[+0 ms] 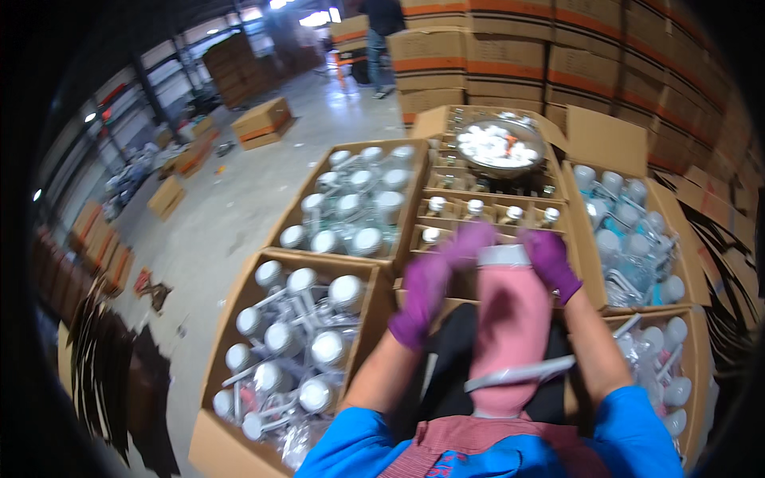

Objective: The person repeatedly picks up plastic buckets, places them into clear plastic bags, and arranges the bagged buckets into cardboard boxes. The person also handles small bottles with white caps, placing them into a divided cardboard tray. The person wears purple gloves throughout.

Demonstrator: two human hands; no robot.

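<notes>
A pink bottle (514, 322) with a grey collar and a pale grey strap-like handle lies against my lap, its collar end pointing away from me. My right hand (548, 260), in a purple glove, is at the right side of the collar with its fingers bent. Blurred, my left hand (445, 263) in a matching glove is just left of the collar; its grip cannot be made out. Beyond both hands, a divided cardboard box (496, 194) holds upright bottles with silvery caps. A round metal bowl (501, 143) of small white pieces rests over the farther box.
Open cartons of white-capped bottles stand left (388, 257) and right (651, 308). Stacked cartons (508, 66) rise behind. Flattened cardboard (717, 239) lies at the right, more (98, 370) at the lower left. A person (382, 36) stands far off near a carton.
</notes>
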